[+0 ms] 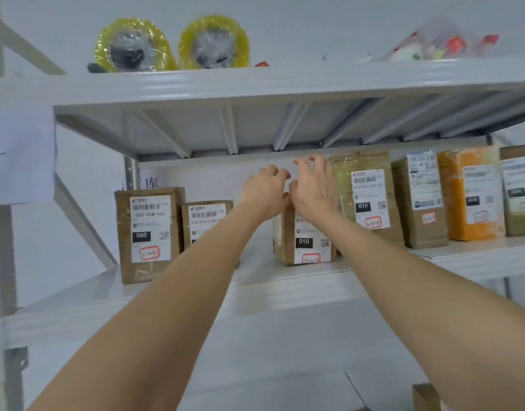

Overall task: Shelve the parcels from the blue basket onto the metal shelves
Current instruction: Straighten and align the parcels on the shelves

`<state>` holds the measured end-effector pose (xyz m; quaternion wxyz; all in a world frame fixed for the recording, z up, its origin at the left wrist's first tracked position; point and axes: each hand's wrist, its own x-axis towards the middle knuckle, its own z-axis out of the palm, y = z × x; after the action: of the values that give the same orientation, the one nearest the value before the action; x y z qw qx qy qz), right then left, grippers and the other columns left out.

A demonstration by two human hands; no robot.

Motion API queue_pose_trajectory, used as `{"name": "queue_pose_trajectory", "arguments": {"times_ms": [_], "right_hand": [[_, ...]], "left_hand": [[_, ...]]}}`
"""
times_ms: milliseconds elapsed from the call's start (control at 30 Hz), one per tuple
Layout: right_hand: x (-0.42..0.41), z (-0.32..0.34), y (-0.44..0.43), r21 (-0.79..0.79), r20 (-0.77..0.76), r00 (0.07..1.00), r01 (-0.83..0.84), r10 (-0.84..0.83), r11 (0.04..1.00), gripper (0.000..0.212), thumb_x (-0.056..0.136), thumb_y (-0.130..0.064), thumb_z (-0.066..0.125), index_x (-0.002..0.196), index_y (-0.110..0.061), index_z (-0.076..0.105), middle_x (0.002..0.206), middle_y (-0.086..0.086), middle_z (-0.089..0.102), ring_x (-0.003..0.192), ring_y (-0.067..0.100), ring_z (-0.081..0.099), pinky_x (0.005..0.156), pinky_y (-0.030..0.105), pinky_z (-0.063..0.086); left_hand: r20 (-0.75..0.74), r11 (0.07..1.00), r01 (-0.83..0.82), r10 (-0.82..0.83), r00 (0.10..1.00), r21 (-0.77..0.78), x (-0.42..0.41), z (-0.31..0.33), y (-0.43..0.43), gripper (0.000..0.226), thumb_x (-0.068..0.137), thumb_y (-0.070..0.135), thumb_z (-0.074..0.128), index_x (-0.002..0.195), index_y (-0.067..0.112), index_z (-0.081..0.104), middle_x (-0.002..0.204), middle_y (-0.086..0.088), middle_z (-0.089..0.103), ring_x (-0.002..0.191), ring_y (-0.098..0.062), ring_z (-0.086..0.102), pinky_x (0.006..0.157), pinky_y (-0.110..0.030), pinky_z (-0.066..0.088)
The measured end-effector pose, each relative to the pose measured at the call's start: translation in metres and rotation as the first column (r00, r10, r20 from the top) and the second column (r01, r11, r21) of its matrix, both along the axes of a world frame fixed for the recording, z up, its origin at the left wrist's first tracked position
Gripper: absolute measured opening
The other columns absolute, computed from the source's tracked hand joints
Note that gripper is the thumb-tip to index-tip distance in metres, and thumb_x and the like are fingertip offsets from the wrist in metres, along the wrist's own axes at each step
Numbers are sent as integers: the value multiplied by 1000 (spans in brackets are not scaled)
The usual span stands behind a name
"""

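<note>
010 parcel (307, 241) shown upright near the front edge of the metal shelf (285, 289); left hand (265, 189) and right hand (314, 189) at its top, fingers loosely curled, gripping nothing. Label is best kept facing outward.

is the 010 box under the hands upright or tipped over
Upright: the 010 box stands on its base on the shelf, label facing out and level.

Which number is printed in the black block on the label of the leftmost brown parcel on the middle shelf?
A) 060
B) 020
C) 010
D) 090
A: the black block on the leftmost brown parcel reads 060, while the small parcel further right reads 010.
</note>
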<state>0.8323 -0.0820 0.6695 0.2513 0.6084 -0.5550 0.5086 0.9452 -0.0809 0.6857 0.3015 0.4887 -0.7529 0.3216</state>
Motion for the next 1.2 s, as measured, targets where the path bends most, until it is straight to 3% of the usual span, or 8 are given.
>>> {"name": "queue_pose_trajectory", "arguments": {"times_ms": [133,267,400,567,633,733,800,1200], "right_hand": [[-67,7,1,52,47,993,102,-105,993,68,89,-38,61,147,-26,29,156,11,15,142,31,19,110,42,30],[-116,16,-8,173,40,991,121,-130,977,90,81,-55,67,152,-29,17,160,13,3,146,37,8,117,46,21],[-139,28,-24,209,-37,997,72,-66,975,99,74,-64,68,152,-33,16,161,12,-2,147,40,2,118,51,17],[-144,33,-41,245,-110,992,83,-58,966,98,70,-73,64,150,-35,22,161,12,5,146,42,-2,115,60,11],[-144,36,-45,263,-108,994,61,-33,963,96,70,-74,64,148,-32,27,158,13,15,146,42,3,112,63,19],[-145,40,-47,252,-66,998,2,15,968,91,68,-72,68,143,-30,37,148,11,29,138,40,21,101,57,39],[-142,41,-47,235,-56,998,-4,18,972,90,66,-72,68,140,-29,41,143,8,34,133,37,27,95,54,45],[-110,39,-40,274,68,986,-166,153,947,80,68,-63,74,136,-36,41,143,10,31,124,42,42,100,49,41]], "left_hand": [[109,999,-3,-2,994,49,-54,-9,-5,70,85,46,57,145,24,29,144,-3,39,136,-23,32,109,-43,28],[125,979,-163,147,981,123,-91,-16,-15,72,88,56,49,148,22,26,149,-4,34,140,-25,27,113,-53,19],[162,891,-379,347,924,250,-107,-23,-25,59,93,60,34,138,24,45,139,-7,45,129,-31,39,103,-56,31],[82,848,-332,329,941,413,-100,-16,-28,50,99,48,28,139,25,45,140,-5,48,127,-30,44,103,-48,35],[69,840,-304,307,949,449,-95,-11,-26,46,100,42,32,140,22,42,142,-6,46,129,-30,43,104,-45,36],[79,838,-305,303,950,452,-87,-12,-24,43,100,34,34,141,23,41,139,-11,40,126,-33,44,104,-47,38],[101,837,-312,300,949,449,-79,-12,-24,43,100,33,33,141,25,42,136,-10,40,125,-32,45,103,-48,40],[45,860,-379,388,921,342,-29,-13,-28,37,96,38,48,133,29,49,128,-2,58,115,-25,53,92,-41,45]]}}
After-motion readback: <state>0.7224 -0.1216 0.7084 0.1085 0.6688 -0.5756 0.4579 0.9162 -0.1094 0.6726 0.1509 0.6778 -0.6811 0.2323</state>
